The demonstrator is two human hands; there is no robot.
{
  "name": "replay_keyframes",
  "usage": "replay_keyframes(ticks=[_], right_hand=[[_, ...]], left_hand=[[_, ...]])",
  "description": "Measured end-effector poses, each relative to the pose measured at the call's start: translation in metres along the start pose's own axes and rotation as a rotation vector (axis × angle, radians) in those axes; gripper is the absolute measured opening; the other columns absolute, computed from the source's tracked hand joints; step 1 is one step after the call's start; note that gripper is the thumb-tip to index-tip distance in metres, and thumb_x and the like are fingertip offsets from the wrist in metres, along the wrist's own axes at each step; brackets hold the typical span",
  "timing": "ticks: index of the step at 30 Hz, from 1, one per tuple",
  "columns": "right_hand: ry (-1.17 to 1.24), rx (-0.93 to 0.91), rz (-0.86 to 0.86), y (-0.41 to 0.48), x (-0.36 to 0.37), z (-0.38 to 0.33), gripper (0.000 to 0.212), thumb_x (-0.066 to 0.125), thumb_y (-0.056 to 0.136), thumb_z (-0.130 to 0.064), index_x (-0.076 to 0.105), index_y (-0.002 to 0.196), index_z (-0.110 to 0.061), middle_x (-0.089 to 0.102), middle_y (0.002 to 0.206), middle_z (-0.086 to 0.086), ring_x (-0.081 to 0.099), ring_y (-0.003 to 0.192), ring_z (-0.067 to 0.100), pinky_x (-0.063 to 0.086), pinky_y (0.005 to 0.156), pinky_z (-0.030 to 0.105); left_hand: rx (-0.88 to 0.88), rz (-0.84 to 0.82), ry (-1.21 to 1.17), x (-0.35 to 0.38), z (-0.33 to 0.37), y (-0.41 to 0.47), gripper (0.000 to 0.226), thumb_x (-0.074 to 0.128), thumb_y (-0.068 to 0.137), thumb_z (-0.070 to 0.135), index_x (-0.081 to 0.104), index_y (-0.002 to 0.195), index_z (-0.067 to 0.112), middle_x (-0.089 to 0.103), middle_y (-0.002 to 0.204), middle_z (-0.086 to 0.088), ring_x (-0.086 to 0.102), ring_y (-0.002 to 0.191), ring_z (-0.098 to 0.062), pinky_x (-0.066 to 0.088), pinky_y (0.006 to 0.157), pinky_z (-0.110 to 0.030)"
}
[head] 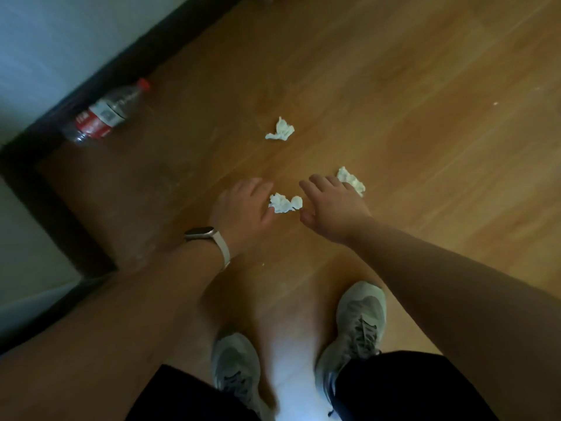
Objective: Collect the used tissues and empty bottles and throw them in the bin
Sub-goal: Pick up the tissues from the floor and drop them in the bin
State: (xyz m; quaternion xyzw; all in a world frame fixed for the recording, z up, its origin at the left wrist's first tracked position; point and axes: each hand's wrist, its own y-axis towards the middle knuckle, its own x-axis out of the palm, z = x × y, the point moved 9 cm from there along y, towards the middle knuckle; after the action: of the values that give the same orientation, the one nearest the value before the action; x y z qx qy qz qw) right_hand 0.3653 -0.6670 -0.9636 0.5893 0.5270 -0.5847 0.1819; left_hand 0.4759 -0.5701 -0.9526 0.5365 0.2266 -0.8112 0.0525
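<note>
The left hand (243,208) shows only its back. Its fingertips are out of sight at the edge of the middle tissue (285,203), so whether they pinch it cannot be told. Just right of that tissue, the right hand (332,205) covers part of a second tissue (353,183). Far left of the middle tissue, the bottle (106,113) is blurred and its label print is unreadable. Far right of it, a white speck (495,103) is too small to identify. Below it, dark shorts (409,387) hide the heels of both shoes (362,314), and both forearms run off the frame's edges.
</note>
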Motion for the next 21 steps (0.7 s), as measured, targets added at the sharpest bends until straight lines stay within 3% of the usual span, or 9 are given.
replay_keyframes(ticks=[8,13,21], right_hand=[[-0.01,-0.079,-0.061,0.058,0.084,0.025,0.059,0.051,0.09,-0.049,0.039,0.139,-0.02,0.046,0.134,0.006,0.047,0.118,0.028,0.043,0.091,0.043],[0.022,-0.149,-0.089,0.056,0.099,0.022,0.05,0.056,0.088,-0.044,0.047,0.13,-0.019,0.046,0.121,0.006,0.049,0.107,0.027,0.036,0.077,0.033],[0.082,-0.134,-0.157,0.058,0.12,0.016,0.029,0.052,0.093,-0.026,0.05,0.119,-0.014,0.046,0.114,0.008,0.051,0.103,0.027,0.033,0.066,0.033]], left_hand=[[-0.024,-0.048,-0.052,0.089,-0.035,0.039,0.055,0.053,0.093,0.039,0.041,0.144,0.021,0.042,0.146,-0.003,0.039,0.133,-0.023,0.041,0.103,-0.043],[0.007,-0.087,-0.043,0.113,-0.024,0.042,0.059,0.061,0.085,0.042,0.048,0.139,0.02,0.051,0.13,-0.003,0.05,0.115,-0.026,0.046,0.089,-0.043],[-0.086,-0.152,-0.055,0.127,-0.038,0.04,0.033,0.058,0.088,0.031,0.057,0.119,0.021,0.057,0.11,-0.002,0.055,0.098,-0.025,0.049,0.078,-0.043]])
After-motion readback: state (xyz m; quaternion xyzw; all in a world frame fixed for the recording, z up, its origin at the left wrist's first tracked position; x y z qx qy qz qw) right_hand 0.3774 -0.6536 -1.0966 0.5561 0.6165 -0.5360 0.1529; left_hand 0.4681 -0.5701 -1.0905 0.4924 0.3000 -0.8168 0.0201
